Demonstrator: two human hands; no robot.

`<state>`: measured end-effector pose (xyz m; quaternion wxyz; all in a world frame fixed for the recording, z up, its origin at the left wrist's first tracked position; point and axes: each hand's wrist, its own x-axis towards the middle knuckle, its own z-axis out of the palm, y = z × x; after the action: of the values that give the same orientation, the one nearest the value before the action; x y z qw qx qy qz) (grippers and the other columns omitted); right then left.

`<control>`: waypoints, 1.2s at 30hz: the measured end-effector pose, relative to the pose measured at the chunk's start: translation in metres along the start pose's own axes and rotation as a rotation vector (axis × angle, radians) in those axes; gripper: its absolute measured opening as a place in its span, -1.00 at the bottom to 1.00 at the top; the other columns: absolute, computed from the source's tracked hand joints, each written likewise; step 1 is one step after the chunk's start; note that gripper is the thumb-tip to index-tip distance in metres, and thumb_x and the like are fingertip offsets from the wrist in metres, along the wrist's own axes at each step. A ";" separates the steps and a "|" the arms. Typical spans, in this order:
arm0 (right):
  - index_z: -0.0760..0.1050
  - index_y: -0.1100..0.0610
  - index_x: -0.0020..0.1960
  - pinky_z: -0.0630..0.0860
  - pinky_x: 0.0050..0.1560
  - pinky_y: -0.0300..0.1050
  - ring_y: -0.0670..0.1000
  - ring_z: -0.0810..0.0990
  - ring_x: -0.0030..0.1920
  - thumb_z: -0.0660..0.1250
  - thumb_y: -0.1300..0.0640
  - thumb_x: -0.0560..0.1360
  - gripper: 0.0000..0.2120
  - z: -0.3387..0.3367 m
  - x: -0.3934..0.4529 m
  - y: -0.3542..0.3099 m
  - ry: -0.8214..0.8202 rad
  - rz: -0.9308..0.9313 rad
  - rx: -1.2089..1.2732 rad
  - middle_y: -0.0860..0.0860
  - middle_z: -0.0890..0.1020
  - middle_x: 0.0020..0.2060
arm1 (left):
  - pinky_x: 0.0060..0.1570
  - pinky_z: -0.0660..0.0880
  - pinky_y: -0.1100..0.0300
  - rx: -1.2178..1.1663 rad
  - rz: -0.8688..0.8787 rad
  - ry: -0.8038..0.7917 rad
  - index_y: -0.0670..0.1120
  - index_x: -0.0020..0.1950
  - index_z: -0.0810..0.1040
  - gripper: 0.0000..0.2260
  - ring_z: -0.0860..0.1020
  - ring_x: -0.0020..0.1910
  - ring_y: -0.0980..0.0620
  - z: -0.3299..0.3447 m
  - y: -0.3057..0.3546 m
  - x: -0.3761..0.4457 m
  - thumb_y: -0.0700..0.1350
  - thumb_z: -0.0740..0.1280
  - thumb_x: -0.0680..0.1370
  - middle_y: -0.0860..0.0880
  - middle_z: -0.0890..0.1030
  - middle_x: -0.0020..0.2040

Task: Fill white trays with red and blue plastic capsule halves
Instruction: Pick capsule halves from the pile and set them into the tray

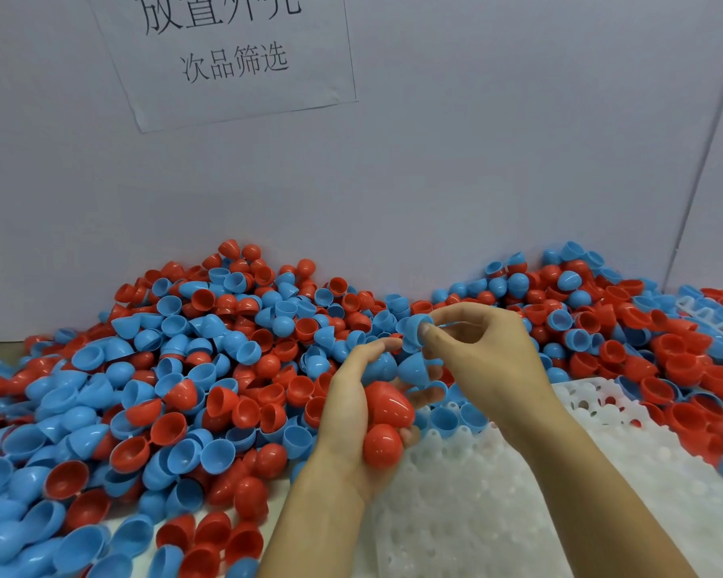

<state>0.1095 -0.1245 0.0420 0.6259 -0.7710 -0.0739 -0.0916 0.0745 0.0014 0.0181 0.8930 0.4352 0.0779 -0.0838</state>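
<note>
A big heap of red and blue capsule halves covers the table against the back wall. My left hand cups several halves: two red halves in the palm and blue ones by the fingers. Just above it, my right hand pinches one blue half between thumb and forefinger. Under both hands lies a white tray with round sockets; a few blue halves sit in its far row.
Another white tray lies half buried in the heap at the far right. A grey wall with a taped paper sign closes off the back. Loose halves spill toward the front left edge.
</note>
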 end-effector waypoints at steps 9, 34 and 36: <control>0.48 -0.08 -0.06 0.64 -0.14 -0.02 -0.08 0.67 -0.31 0.49 0.06 0.46 -0.81 0.007 0.001 0.004 0.110 -0.056 -0.098 -0.11 0.68 -0.39 | -0.65 0.33 0.32 0.125 0.009 -0.059 -0.02 0.26 0.53 -0.70 0.58 -0.38 0.01 -0.004 -0.005 0.004 0.03 0.39 0.57 -0.13 0.67 -0.13; 0.72 0.14 -0.03 0.52 -0.27 -0.39 -0.21 0.60 -0.30 0.50 0.22 0.45 -0.90 -0.021 0.010 0.004 -0.022 -0.283 -0.560 -0.20 0.58 -0.36 | -0.61 0.38 0.29 0.205 0.063 -0.040 0.07 0.19 0.50 -0.79 0.59 -0.43 -0.01 -0.002 -0.008 0.008 0.09 0.34 0.60 -0.15 0.73 -0.09; 0.71 0.15 -0.01 0.48 -0.31 -0.40 -0.22 0.61 -0.28 0.50 0.23 0.46 -0.89 -0.041 0.015 0.006 0.045 -0.242 -0.578 -0.22 0.57 -0.33 | -0.62 0.38 0.29 0.210 0.059 -0.036 0.10 0.24 0.46 -0.80 0.59 -0.44 0.00 -0.003 -0.008 0.010 0.08 0.30 0.63 -0.18 0.73 -0.05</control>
<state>0.1232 -0.1662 0.0480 0.3668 -0.9004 -0.1221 -0.1995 0.0818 -0.0025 0.0081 0.8458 0.5270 0.0395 -0.0729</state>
